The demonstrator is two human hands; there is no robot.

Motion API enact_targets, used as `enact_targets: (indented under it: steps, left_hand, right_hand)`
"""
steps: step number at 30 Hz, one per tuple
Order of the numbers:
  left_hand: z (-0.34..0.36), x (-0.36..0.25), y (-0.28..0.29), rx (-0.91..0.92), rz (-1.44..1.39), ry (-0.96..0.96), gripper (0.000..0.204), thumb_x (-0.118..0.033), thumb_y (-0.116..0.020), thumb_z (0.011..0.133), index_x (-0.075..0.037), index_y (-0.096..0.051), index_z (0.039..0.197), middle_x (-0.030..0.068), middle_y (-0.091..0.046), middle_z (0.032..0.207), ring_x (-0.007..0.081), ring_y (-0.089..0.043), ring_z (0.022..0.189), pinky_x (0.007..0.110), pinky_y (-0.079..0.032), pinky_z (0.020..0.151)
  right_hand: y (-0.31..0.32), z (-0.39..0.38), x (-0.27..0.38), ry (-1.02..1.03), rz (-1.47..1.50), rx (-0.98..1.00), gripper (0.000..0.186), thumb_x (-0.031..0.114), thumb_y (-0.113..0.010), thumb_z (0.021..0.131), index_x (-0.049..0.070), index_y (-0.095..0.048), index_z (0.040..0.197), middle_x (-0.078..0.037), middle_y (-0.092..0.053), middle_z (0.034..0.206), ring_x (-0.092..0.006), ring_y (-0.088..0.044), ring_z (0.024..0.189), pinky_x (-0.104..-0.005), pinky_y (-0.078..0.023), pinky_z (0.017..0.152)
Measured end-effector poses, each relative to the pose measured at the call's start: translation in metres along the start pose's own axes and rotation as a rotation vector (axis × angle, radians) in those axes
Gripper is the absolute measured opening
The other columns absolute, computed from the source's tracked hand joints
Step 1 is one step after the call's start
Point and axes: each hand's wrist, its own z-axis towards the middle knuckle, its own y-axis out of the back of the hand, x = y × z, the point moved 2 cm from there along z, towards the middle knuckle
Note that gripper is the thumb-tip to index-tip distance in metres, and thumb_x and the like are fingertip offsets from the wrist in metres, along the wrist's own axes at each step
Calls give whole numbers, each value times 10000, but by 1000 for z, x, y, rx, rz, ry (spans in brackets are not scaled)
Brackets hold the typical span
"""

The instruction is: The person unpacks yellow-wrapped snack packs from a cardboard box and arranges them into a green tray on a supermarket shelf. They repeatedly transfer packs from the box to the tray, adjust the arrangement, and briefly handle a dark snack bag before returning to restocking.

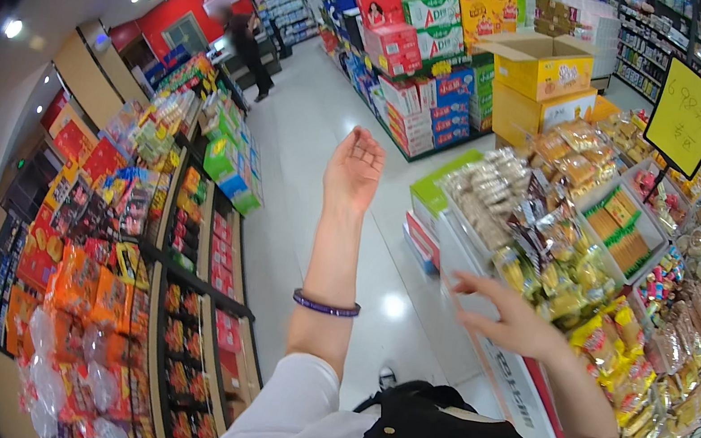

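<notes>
My left hand [355, 165] is raised over the aisle, palm turned up with its fingers loosely bent. Nothing lies in it, and a dark purple bracelet [326, 304] circles that forearm. My right hand [512, 323] hangs beside the edge of a snack display, slightly blurred, its fingers apart and holding nothing. Closest to it are yellow-wrapped snacks [559, 282] in a bin. Behind these lie clear-wrapped pale snacks [490, 185] and a tray of brown stick-shaped snacks [619, 230]. A yellow sign [685, 118] in a black frame stands above the bins.
Shelves of bagged snacks [100, 290] line the left side. Ahead, stacked drink cartons [423, 35] and an open yellow cardboard box [541, 66] border the aisle floor [304, 135]. Far off, a person in dark clothes [250, 54] stands near a counter.
</notes>
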Motion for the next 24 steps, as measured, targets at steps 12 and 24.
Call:
enact_targets:
  steps: [12, 24]
  left_hand:
    - [74, -99, 28, 124, -375, 226, 93, -110, -517, 930, -36, -562, 963, 31, -564, 818, 152, -501, 713, 298, -435, 677]
    - [145, -182, 71, 156, 1122, -832, 124, -126, -520, 964, -17, -577, 959, 27, -568, 711, 95, -534, 632, 233, -438, 607]
  right_hand:
    - [-222, 247, -11, -202, 1326, 116, 712, 345, -687, 884, -32, -370, 1399, -98, -505, 1356, -183, -450, 1271, -361, -301, 1108]
    - [-258, 364, -7, -316, 1027, 87, 839, 461, -718, 831, -51, -369, 1397, -170, -500, 1351, -238, -465, 1262, -351, -335, 1081]
